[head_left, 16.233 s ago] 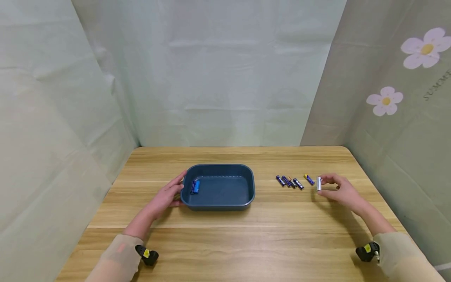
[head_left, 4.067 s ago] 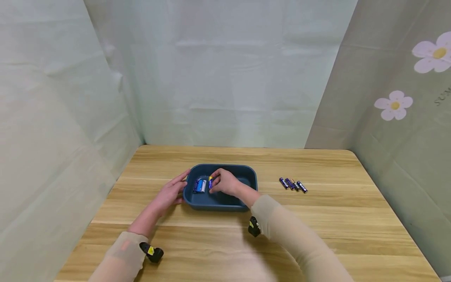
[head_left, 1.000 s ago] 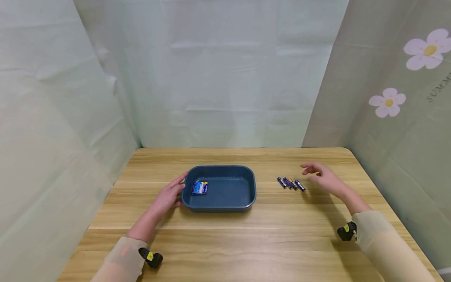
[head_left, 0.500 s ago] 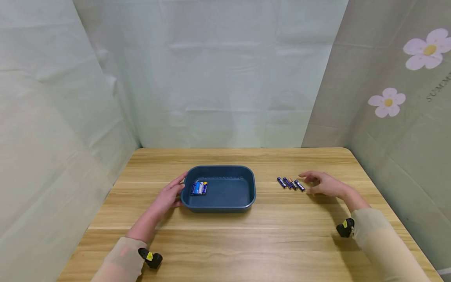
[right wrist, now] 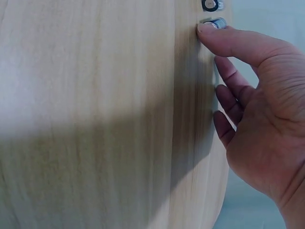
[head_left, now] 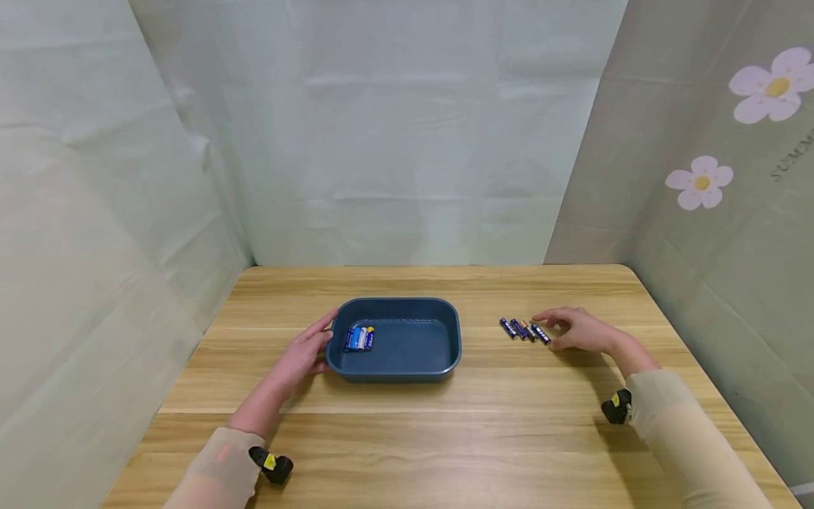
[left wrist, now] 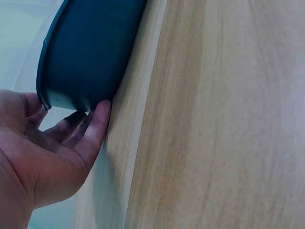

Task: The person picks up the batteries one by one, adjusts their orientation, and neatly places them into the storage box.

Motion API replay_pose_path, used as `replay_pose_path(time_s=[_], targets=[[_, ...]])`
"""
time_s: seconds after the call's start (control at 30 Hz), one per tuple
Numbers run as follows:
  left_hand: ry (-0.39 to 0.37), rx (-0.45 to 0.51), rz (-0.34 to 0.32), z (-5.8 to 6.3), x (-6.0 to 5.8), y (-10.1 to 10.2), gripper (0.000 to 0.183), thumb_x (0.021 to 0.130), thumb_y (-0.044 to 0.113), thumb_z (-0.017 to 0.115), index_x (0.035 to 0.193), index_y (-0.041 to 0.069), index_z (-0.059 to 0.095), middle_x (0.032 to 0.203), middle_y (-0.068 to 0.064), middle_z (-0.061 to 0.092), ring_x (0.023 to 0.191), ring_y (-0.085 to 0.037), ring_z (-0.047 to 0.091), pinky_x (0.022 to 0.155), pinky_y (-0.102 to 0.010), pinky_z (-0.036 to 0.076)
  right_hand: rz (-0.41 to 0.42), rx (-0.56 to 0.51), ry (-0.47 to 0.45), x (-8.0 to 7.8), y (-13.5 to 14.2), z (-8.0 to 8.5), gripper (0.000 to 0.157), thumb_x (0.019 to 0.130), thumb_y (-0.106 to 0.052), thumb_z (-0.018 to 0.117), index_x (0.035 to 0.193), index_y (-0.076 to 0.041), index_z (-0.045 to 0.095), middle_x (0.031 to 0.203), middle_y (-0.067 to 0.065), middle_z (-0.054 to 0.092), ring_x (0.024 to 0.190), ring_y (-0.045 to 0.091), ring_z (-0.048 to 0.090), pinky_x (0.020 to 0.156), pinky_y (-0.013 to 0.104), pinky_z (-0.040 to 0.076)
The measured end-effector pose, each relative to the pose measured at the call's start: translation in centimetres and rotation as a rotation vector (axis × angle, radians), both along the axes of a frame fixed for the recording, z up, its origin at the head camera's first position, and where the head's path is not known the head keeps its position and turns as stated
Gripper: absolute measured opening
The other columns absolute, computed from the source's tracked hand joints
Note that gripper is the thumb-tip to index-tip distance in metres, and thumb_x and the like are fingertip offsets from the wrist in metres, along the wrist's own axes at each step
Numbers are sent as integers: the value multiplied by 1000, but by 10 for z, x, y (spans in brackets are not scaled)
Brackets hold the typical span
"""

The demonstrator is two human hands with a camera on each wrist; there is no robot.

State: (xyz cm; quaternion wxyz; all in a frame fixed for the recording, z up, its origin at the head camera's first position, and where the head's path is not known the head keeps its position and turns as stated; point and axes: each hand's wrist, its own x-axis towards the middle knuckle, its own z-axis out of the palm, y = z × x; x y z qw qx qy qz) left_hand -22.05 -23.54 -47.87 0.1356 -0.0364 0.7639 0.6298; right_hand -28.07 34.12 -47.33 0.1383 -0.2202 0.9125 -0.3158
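In the head view, my left hand (head_left: 307, 351) rests against the left end of a dark blue rectangular tray (head_left: 407, 376), fingers spread along its wall. The left wrist view shows those fingertips touching the tray's side (left wrist: 90, 52). A short row of blue and white batteries (head_left: 359, 338) lies inside at the left. On the table to the right, my right hand (head_left: 581, 331) pinches the rightmost loose battery (head_left: 540, 334) by its two ends, thumb at the near end. That battery (right wrist: 219, 22) shows beyond the thumb in the right wrist view; the index fingertip is hidden there.
Further loose batteries (head_left: 518, 329) lie side by side just left of my right hand. The wood-grain table (head_left: 407, 438) has pale hanging sheets (head_left: 407, 141) behind it and at both sides. The sheet on the right carries printed flowers (head_left: 699, 182).
Across the earlier frames, a white battery and a yellow-tipped one went from the table into the tray. Lately my right hand lowered and moved left onto the rightmost battery. My left hand stayed put.
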Motion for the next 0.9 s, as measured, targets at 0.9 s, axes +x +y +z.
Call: replay_pose_path(time_s=[0.9], targets=[[7, 2, -23, 1, 1, -1, 51, 111, 34, 42, 161, 35, 34, 163, -18, 33, 134, -39, 50, 87, -39, 58, -229, 12, 33, 16, 14, -13, 58, 82, -34, 86, 132, -13, 65, 133, 20, 59, 124, 42, 37, 99, 62, 29]])
